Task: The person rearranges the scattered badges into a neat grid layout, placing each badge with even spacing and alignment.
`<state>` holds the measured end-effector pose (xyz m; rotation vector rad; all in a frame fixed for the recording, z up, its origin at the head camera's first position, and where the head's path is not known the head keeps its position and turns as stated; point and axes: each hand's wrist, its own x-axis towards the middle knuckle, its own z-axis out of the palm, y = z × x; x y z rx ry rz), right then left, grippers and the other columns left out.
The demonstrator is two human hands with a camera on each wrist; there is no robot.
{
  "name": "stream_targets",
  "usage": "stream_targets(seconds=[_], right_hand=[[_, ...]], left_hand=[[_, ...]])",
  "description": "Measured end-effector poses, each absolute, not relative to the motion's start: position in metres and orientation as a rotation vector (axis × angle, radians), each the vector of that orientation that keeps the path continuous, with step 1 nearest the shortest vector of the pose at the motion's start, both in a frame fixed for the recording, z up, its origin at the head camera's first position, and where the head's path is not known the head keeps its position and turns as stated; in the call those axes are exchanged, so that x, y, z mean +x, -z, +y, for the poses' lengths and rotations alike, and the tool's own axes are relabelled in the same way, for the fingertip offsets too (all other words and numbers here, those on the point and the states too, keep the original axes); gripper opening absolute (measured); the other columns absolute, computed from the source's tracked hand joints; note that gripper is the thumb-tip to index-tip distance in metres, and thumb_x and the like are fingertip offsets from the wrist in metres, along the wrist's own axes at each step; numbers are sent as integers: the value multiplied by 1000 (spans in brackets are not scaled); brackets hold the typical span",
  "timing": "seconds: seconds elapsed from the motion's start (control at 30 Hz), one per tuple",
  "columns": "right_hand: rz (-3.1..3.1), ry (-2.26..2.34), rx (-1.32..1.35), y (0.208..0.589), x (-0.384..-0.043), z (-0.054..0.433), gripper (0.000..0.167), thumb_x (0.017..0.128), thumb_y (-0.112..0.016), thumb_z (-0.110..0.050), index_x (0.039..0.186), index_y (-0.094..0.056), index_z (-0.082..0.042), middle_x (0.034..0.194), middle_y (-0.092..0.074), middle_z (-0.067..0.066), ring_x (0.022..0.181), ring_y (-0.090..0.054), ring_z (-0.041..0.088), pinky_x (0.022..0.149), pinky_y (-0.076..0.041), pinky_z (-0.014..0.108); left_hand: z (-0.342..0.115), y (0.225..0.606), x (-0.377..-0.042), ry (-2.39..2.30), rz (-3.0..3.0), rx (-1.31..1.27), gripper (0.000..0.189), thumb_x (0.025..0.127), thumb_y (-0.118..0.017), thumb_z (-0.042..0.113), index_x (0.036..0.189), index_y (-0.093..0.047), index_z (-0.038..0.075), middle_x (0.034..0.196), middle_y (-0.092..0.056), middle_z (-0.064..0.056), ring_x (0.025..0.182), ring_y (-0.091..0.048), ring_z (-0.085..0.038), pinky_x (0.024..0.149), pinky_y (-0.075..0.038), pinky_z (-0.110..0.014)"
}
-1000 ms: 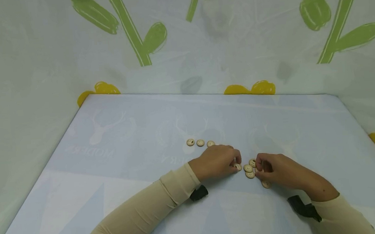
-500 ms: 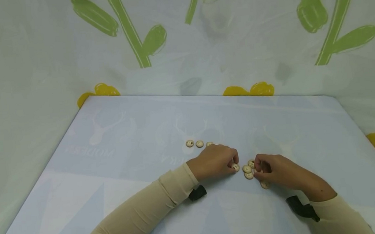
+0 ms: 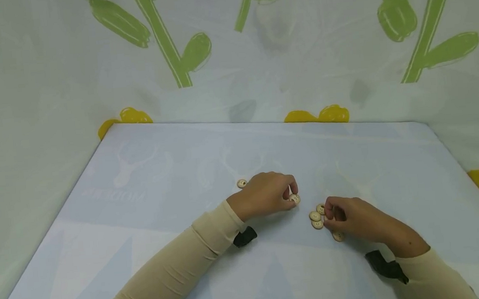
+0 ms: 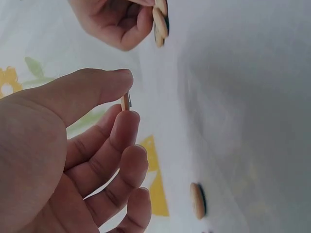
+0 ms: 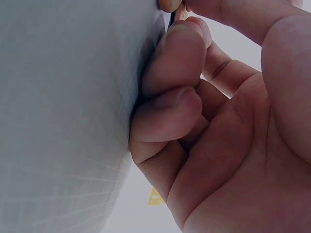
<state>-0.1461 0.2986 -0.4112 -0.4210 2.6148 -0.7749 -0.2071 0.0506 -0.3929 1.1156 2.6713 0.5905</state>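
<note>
My left hand pinches a round wooden button between thumb and forefinger; its thin edge shows in the left wrist view, the other fingers loosely bent. To the right, my right hand rests low on the table, thumb and forefinger pinching another button, mostly hidden by the fingers. Beside those fingertips lie several loose buttons, one overlapping another, and one partly under the hand. Farther left, a single button shows behind my left hand.
A pale blue and white cloth with faint deer prints covers the table. Behind it hangs a light curtain with green stems and yellow shapes. Dark straps sit under both sleeved wrists.
My left hand has carried its button away from the pile, up and to the left, and now hides two of the row's buttons. The right hand has stayed in place.
</note>
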Motion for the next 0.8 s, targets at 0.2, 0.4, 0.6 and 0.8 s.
stream_targets(seconds=[0.2,0.4,0.6,0.8], right_hand=[[2625,780,-433,412,-146,299,19,91,-73,-24,89,-55,-16,68,-49,-6,59,-45,6,51,-37,23],[2614,784,-427,413,-146,299,20,91,-73,-25,89,-55,-16,68,-50,-6,60,-46,6,51,-37,23],[2625,777,-434,414,-147,300,20,91,-73,-25,89,-55,-16,67,-49,-6,60,-45,6,51,-37,23],[2629,777,-441,414,-145,301,20,91,-73,-25,88,-55,-16,68,-50,-7,60,-45,6,52,-37,23]], left_hand=[[43,387,-214,-610,2696,1076,20,92,-71,31,107,-68,19,87,-64,9,78,-57,-7,67,-45,-22],[36,385,-218,-610,2731,1040,18,91,-71,30,105,-68,19,87,-64,9,77,-57,-9,65,-45,-23],[34,383,-219,-621,2734,1039,19,92,-70,31,106,-68,19,88,-65,9,78,-58,-9,66,-45,-23],[26,382,-217,-639,2762,1008,15,92,-69,30,103,-68,19,86,-64,9,77,-57,-9,65,-46,-24]])
